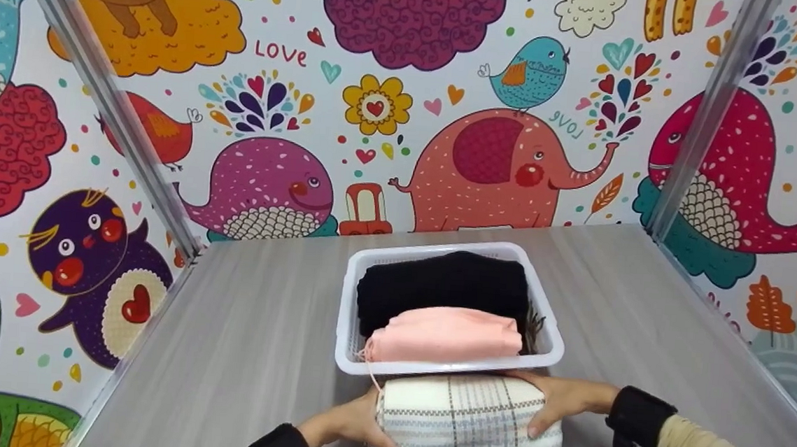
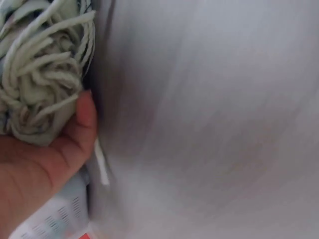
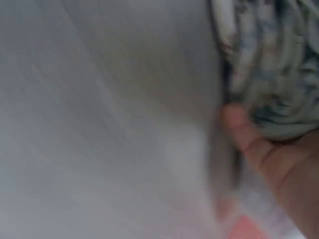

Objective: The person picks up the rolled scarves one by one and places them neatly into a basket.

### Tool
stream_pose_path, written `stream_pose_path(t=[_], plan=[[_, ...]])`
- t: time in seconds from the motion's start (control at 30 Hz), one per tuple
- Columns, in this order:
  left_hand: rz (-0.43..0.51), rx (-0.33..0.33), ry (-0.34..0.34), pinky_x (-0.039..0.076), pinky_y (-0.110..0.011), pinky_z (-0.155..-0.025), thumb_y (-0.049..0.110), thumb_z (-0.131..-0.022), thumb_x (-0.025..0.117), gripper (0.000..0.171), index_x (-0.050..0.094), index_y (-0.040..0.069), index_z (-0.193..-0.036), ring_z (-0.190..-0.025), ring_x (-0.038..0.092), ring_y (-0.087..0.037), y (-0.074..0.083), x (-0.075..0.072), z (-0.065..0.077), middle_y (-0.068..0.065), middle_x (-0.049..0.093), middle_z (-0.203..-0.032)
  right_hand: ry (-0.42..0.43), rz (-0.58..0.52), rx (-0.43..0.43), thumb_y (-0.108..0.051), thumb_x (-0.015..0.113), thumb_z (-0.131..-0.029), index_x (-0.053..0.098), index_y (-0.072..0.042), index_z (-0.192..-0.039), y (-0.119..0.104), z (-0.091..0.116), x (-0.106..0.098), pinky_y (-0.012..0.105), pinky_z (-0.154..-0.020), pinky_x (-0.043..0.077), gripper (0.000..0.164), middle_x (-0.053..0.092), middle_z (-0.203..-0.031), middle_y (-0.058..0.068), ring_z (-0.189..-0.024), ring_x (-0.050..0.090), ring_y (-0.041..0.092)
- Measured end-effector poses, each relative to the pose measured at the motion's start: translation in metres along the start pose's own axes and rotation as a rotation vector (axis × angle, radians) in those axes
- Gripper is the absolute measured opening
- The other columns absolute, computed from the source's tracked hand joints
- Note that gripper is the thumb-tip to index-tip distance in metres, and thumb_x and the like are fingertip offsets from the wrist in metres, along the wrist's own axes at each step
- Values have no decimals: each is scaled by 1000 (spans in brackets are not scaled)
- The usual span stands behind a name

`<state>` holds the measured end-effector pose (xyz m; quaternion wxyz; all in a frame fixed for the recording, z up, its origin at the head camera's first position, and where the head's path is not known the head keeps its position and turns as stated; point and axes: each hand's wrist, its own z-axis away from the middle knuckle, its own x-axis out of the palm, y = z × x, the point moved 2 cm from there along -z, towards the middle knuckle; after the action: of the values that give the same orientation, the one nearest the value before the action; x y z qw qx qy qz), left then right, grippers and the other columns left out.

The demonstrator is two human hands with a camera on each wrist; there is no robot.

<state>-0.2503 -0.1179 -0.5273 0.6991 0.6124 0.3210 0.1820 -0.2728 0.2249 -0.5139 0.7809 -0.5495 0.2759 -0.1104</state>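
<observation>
A cream plaid scarf (image 1: pixel 468 425), rolled into a thick bundle with grey and brown lines, lies at the near edge of the head view. My left hand (image 1: pixel 355 420) grips its left end, thumb over the near side and fingers behind. At the opposite end my right hand (image 1: pixel 565 402) holds it the same way. Twisted fringe (image 2: pixel 42 74) coils at the roll's end in the left wrist view. The right wrist view is blurred; folded layers of the scarf (image 3: pixel 279 69) show beside my hand there. Directly behind the roll stands a white plastic basket (image 1: pixel 551 346).
Inside the basket lie a black rolled cloth (image 1: pixel 443 283) and a pink rolled cloth (image 1: pixel 447 335), with dark fringe at the right side. The grey wood-grain table (image 1: pixel 258 326) is bordered by cartoon-printed walls (image 1: pixel 389 160) with metal corner posts (image 1: pixel 699 132).
</observation>
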Motion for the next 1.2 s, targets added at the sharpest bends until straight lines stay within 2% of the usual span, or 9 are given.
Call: stream_pose_path(t=[0.17, 0.2, 0.37, 0.57, 0.7, 0.8, 0.93, 1.07, 1.2], plan=[[-44, -24, 91, 26, -16, -96, -7, -53, 82, 102, 19, 1, -133, -108, 45, -10, -5, 3, 1, -4, 49, -121, 70, -102, 60, -18, 78, -71, 10, 2, -144, 14, 3, -1, 36, -100, 35, 102, 47, -132, 9, -117, 46, 20], [-34, -37, 113, 32, -18, -93, -7, -53, 81, 101, 21, 1, -133, -105, 47, -11, -5, 4, -1, -4, 50, -118, 81, -125, 49, -16, 78, -71, 10, 4, -143, 15, 3, -2, 37, -99, 36, 101, 47, -131, 11, -116, 47, 22], [12, -25, 178, 39, -18, -86, -9, -50, 79, 90, 35, 3, -127, -95, 52, -10, -4, 6, -1, -3, 55, -109, 66, -236, -49, -1, 74, -70, 17, 5, -139, 15, -4, 2, 31, -92, 42, 90, 53, -123, 13, -109, 53, 25], [64, 51, 162, 33, -16, -92, -14, -47, 76, 92, 36, 2, -128, -100, 51, -8, 0, 9, -2, -1, 56, -113, 101, -177, -150, 2, 72, -65, 24, 5, -135, 10, 1, 8, 27, -88, 44, 85, 53, -119, 13, -104, 55, 21], [96, -10, 167, 31, -16, -94, -14, -45, 75, 99, 31, 2, -132, -103, 50, -11, 5, 11, 6, -2, 55, -116, 99, -98, -184, 0, 73, -65, 25, 7, -131, 5, 9, 18, 22, -87, 42, 82, 49, -117, 13, -102, 54, 16], [115, -40, 141, 30, -15, -94, -14, -45, 72, 97, 31, 2, -131, -103, 49, -10, 11, 9, 15, -3, 56, -115, 47, -94, -193, 1, 72, -66, 24, 6, -132, -2, 12, 24, 20, -87, 41, 81, 48, -118, 12, -101, 53, 13], [97, 85, 27, 38, -20, -92, -14, -51, 73, 77, 45, -1, -121, -97, 56, -9, 20, 2, 25, -7, 62, -109, 48, -69, -244, 0, 73, -67, 29, 2, -134, -13, 14, 36, 19, -86, 40, 81, 49, -120, 8, -101, 52, 10], [86, 154, -43, 39, -25, -95, -7, -61, 76, 70, 43, 2, -122, -102, 55, -13, 30, -4, 44, -11, 58, -115, 107, -106, -282, 1, 73, -67, 32, -2, -135, -25, 14, 50, 21, -84, 42, 79, 47, -121, 7, -100, 52, 10], [56, 142, 21, 39, -26, -95, -4, -60, 77, 79, 37, 4, -127, -107, 52, -17, 46, -13, 58, -13, 52, -120, 163, -148, -378, 7, 70, -67, 29, 2, -135, -47, 16, 50, 26, -81, 46, 80, 45, -120, 8, -97, 53, 12]])
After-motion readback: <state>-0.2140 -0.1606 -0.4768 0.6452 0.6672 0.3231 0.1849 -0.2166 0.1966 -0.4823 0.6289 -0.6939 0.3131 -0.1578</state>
